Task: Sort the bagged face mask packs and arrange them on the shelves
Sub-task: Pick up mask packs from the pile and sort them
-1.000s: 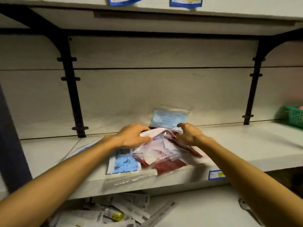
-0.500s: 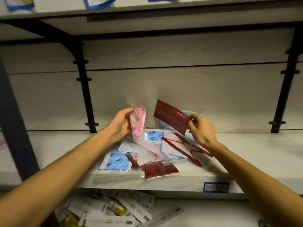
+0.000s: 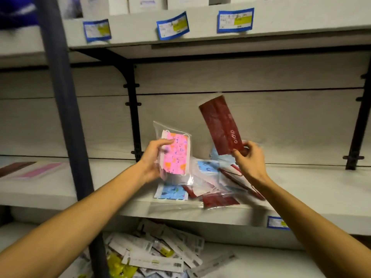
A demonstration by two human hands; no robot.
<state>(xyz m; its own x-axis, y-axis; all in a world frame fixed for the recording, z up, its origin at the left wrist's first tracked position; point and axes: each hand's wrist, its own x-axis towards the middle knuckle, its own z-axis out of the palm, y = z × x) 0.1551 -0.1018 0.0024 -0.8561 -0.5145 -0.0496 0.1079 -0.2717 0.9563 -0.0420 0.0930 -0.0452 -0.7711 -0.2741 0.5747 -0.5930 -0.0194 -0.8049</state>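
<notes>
One word can be read: "dipro", in pale letters along the lower edge of the dark red mask pack (image 3: 221,126), which the right hand (image 3: 250,160) pinches at its lower corner. The blue-bordered price labels (image 3: 235,20) on the upper shelf edge (image 3: 301,23) carry print and yellow patches, too blurred to read. The label (image 3: 278,223) on the middle shelf edge is likewise unreadable. The packets (image 3: 158,255) on the bottom shelf show barcodes; their text is illegible.

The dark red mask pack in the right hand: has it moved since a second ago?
Yes. The dark red mask pack has gone up off the pile on the shelf; the right hand pinches its lower end against the back panel.
</notes>
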